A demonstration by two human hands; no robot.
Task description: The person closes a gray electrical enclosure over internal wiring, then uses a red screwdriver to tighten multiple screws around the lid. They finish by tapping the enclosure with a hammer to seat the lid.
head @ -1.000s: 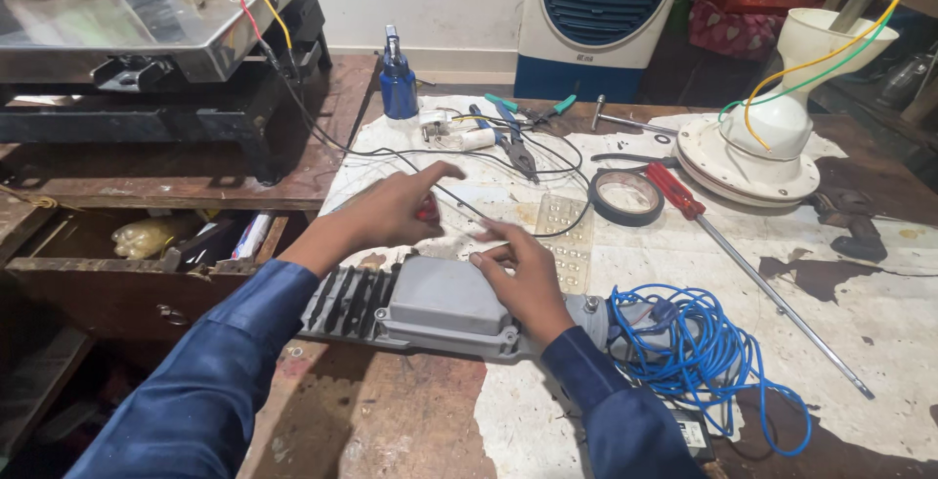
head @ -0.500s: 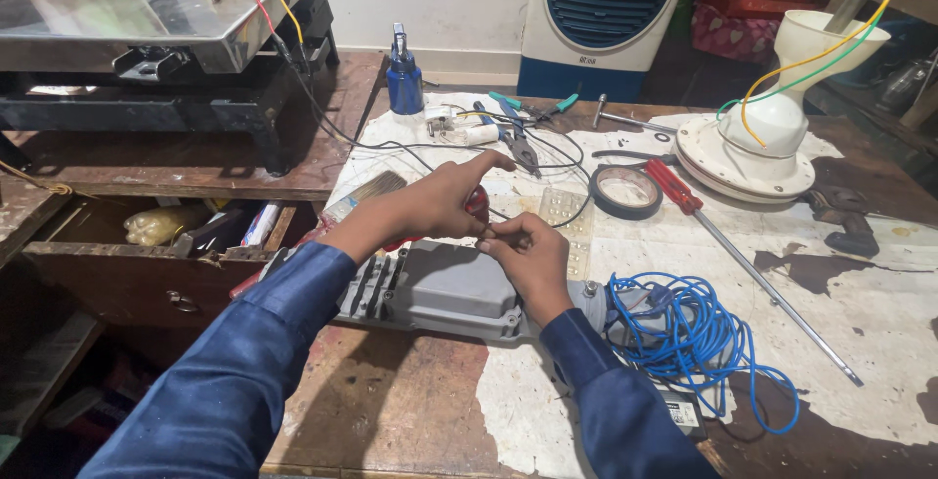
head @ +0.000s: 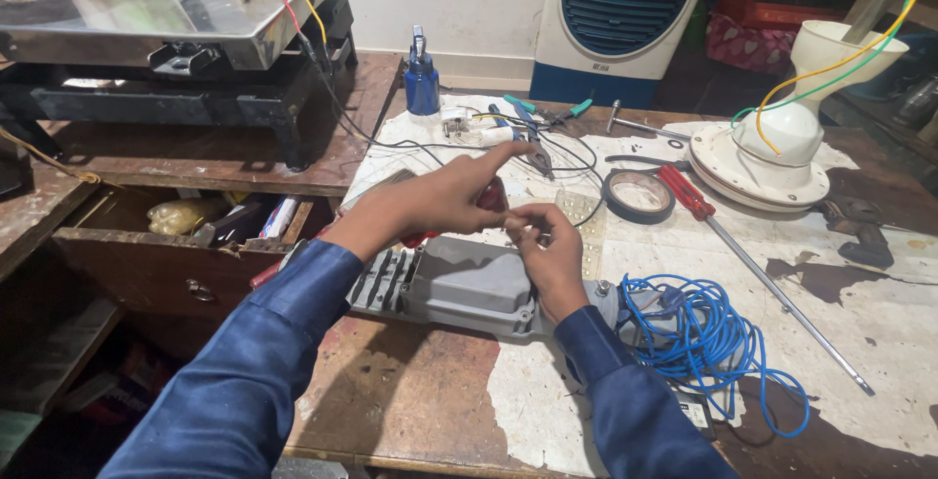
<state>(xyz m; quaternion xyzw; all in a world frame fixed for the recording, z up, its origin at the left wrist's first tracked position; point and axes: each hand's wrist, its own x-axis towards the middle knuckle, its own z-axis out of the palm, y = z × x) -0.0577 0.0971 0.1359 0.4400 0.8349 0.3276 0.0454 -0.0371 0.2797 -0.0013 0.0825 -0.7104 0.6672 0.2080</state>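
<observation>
My left hand (head: 430, 200) is raised over the bench with its index finger stretched out. It grips a red-handled tool (head: 494, 195) that shows under the palm. My right hand (head: 549, 254) is just right of it, thumb and fingertips pinched together at the tool's end. What they pinch is too small to make out. Both hands hover over a grey cast housing (head: 469, 283) with cooling fins that lies flat on the bench. Both arms wear dark blue sleeves.
A coil of blue wire (head: 699, 337) lies right of the housing. Behind are a black tape roll (head: 637, 195), a long red-handled screwdriver (head: 689, 194), pliers (head: 535, 147), a blue bottle (head: 422, 83) and a white fan base (head: 782, 152). An open drawer (head: 186, 244) is at left.
Both hands have lifted off the grey housing. The left hand now grips the red-handled tool, and the right hand's fingertips have come together at its end.
</observation>
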